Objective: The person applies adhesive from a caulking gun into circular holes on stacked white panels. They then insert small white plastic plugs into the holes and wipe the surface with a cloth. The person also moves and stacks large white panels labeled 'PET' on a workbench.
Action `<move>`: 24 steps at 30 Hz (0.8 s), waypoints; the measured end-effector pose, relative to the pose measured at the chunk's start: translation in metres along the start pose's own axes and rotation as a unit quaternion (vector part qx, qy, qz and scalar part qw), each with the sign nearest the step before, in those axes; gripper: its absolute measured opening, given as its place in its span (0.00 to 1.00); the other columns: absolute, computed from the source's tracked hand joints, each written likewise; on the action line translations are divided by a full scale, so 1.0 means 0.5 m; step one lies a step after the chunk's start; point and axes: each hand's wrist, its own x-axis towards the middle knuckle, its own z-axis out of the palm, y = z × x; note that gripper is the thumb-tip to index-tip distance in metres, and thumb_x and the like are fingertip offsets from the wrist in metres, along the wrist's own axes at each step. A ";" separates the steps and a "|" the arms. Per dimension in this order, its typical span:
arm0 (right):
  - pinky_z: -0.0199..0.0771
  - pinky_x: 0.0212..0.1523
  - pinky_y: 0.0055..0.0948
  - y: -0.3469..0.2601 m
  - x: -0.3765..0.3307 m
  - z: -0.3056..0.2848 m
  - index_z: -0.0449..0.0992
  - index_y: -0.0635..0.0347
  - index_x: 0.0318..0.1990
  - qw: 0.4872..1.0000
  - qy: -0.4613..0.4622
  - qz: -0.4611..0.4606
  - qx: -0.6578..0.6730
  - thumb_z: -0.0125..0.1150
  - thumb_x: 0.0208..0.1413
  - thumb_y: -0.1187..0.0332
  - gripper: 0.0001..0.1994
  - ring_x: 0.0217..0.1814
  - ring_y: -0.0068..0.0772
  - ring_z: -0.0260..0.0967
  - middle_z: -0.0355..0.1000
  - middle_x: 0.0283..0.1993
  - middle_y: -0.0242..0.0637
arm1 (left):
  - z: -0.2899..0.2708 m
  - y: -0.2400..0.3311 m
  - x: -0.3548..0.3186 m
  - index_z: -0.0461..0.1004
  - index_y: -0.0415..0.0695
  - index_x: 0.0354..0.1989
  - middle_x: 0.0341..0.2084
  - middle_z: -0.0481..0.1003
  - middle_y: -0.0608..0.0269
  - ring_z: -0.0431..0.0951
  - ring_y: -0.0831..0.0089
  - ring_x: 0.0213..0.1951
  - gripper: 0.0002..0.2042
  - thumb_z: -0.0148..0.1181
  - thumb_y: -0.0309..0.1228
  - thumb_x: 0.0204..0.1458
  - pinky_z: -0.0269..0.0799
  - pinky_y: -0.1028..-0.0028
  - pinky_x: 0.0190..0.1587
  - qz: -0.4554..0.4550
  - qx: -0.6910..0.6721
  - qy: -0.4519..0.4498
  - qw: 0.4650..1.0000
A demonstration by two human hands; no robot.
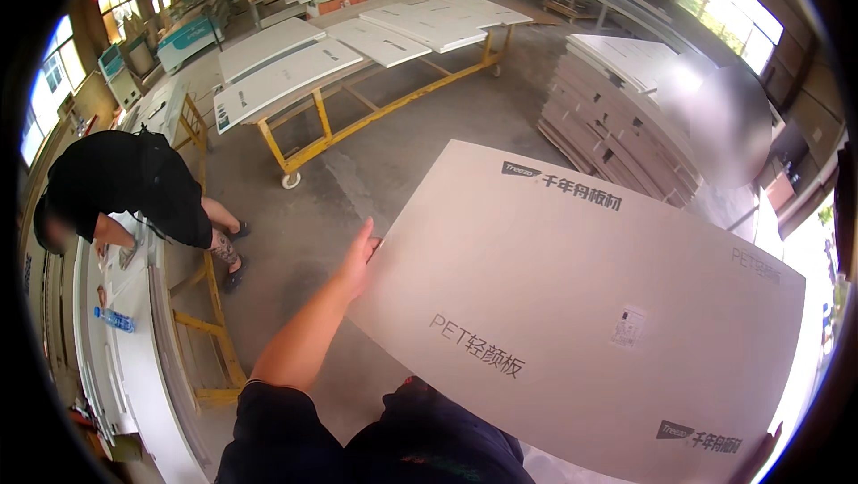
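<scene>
A large pale board [554, 296] with dark printing and a small label is held up in front of me, tilted. My left hand [360, 258] grips its left edge, thumb pointing up along the rim and the other fingers hidden behind. At the lower right corner, a sliver of my right hand [767, 451] shows against the board's edge, closed on it; most of that hand is out of sight.
Ahead, a yellow wheeled frame table [326, 117] carries several white panels [380, 42]. A tall stack of boards [617, 109] rises at the right. On the left, a person in black [125, 176] bends over a long bench [147, 368] with a water bottle [114, 319].
</scene>
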 end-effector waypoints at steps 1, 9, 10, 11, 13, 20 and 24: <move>0.62 0.61 0.38 0.003 0.050 0.071 0.68 0.67 0.57 0.999 -0.043 -0.004 0.018 0.45 0.64 0.60 0.21 0.58 0.47 0.64 0.67 0.57 0.50 | 0.000 0.023 0.001 0.69 0.31 0.52 0.44 0.76 0.52 0.76 0.67 0.44 0.44 0.37 0.68 0.53 0.69 0.68 0.50 0.000 -0.011 0.028 1.000; 0.66 0.30 0.26 -0.027 0.169 0.873 0.70 0.65 0.33 0.936 -0.294 -0.151 0.117 0.42 0.64 0.47 0.25 0.25 0.24 0.63 0.65 0.23 0.33 | -0.084 0.197 0.061 0.74 0.33 0.45 0.35 0.78 0.56 0.77 0.69 0.34 0.43 0.39 0.69 0.51 0.72 0.70 0.38 0.059 -0.026 0.207 0.976; 0.63 0.27 0.25 -0.042 0.178 0.968 0.70 0.63 0.27 0.931 -0.305 -0.165 0.115 0.43 0.62 0.44 0.28 0.21 0.24 0.62 0.64 0.20 0.31 | -0.097 0.215 0.089 0.74 0.33 0.44 0.34 0.78 0.57 0.76 0.70 0.33 0.43 0.40 0.69 0.51 0.72 0.71 0.37 0.058 -0.029 0.236 0.970; 0.62 0.24 0.25 -0.075 0.187 1.045 0.70 0.62 0.24 0.925 -0.341 -0.087 0.140 0.45 0.60 0.42 0.29 0.20 0.24 0.61 0.63 0.18 0.31 | -0.109 0.224 0.108 0.75 0.33 0.44 0.33 0.78 0.58 0.76 0.70 0.32 0.43 0.40 0.69 0.51 0.72 0.71 0.36 0.053 -0.035 0.268 0.961; 0.61 0.22 0.25 -0.102 0.205 1.147 0.70 0.60 0.19 0.910 -0.384 0.014 0.156 0.47 0.59 0.41 0.30 0.18 0.24 0.60 0.63 0.15 0.31 | -0.134 0.214 0.109 0.75 0.33 0.43 0.32 0.78 0.59 0.76 0.71 0.32 0.42 0.39 0.69 0.52 0.71 0.72 0.36 0.047 -0.057 0.291 0.954; 0.57 0.20 0.24 -0.237 0.113 1.562 0.71 0.61 0.16 0.865 -0.481 -0.071 0.126 0.45 0.61 0.44 0.31 0.16 0.20 0.57 0.64 0.14 0.28 | -0.276 0.267 0.301 0.76 0.35 0.38 0.26 0.75 0.63 0.73 0.74 0.27 0.40 0.35 0.67 0.55 0.68 0.76 0.32 0.154 0.014 0.328 0.932; 0.64 0.28 0.25 -0.382 0.006 1.711 0.76 0.66 0.27 0.874 -0.475 -0.011 0.097 0.44 0.60 0.44 0.30 0.23 0.25 0.64 0.69 0.22 0.33 | -0.355 0.364 0.464 0.76 0.35 0.38 0.25 0.75 0.63 0.73 0.74 0.27 0.40 0.33 0.66 0.56 0.68 0.76 0.32 0.117 -0.021 0.317 0.941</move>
